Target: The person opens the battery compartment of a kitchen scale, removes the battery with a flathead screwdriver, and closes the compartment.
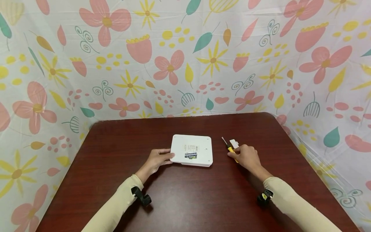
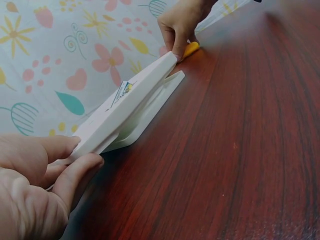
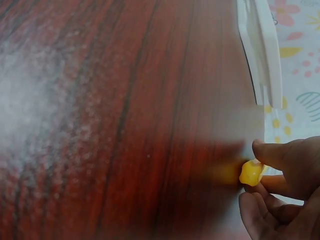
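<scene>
- left hand (image 1: 157, 159) pinches the left edge of a white device (image 1: 185, 140) mid-table (image 1: 174, 196) – batteries (image 1: 190, 155) show on top
- right hand (image 1: 247, 157) pinches a yellow-handled screwdriver (image 1: 231, 150) – small white cover (image 1: 234, 143) just beside

My left arm (image 1: 116, 204) and right arm (image 1: 298, 201) stretch forward, angling inward! Left hand (image 1: 157, 158) pinches, digits (image 2: 82, 172) above and below; right hand (image 1: 247, 157) grips, back upward, fingers (image 3: 252, 211) bent, though how they overlap underneath I can't quite tell.

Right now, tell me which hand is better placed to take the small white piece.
Likely the right hand: it's beside the white piece, though pinching the screwdriver. The left hand holds the white device, farther away.
</scene>
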A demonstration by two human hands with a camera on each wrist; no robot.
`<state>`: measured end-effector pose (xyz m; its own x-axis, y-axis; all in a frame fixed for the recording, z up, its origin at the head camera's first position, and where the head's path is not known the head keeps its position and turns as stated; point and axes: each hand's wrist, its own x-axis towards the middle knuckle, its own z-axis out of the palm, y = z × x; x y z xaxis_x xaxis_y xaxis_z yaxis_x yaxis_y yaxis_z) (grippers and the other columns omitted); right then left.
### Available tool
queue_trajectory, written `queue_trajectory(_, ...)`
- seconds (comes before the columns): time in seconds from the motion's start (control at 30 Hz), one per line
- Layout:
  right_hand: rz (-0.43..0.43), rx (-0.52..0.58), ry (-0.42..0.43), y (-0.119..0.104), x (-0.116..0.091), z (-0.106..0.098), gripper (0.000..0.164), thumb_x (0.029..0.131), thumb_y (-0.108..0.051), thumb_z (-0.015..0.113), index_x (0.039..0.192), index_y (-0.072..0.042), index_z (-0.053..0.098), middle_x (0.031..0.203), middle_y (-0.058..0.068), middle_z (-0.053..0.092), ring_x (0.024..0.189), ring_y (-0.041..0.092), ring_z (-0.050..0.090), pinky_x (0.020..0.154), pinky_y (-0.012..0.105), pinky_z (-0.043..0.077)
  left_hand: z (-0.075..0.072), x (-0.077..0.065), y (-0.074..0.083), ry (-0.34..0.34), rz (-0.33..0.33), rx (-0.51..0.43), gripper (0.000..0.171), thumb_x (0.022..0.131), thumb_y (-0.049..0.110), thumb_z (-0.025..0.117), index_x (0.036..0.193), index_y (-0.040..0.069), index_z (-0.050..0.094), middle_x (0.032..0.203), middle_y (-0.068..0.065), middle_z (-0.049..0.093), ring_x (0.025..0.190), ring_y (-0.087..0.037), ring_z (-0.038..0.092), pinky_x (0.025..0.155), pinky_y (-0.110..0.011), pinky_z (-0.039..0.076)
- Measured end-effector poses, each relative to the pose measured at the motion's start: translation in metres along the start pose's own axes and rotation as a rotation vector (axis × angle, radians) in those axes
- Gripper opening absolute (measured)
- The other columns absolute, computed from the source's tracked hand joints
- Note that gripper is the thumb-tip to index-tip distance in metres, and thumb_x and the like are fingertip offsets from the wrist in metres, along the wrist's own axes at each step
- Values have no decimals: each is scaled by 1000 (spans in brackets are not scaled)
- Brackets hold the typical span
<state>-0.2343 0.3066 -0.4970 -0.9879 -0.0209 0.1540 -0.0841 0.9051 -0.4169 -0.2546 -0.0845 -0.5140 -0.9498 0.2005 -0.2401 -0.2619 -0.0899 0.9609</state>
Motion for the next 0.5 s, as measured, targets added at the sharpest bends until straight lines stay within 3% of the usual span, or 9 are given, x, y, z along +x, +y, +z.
queue_trajectory(0.33, 11, -24, -25, -3, 0, -4, 38, 85, -40, 83, 103, -6, 82, 94, 14, 76, 73, 30, 65, 66, 53, 54, -3, 0, 1, 6, 1, 6, 41, 90, -7, 72, 127, -20, 60, 109, -26, 71, 82, -19, 71, 77, -35, 65)
queue_trajectory(0.5, -14, -34, 2, -11, -1, -17, 38, 85, -39, 83, 102, -4, 81, 94, 15, 76, 72, 31, 66, 59, 51, 54, -2, -1, 2, -1, 1, 1, 42, 89, -7, 72, 127, -21, 59, 107, -25, 71, 82, -20, 71, 78, -36, 65)
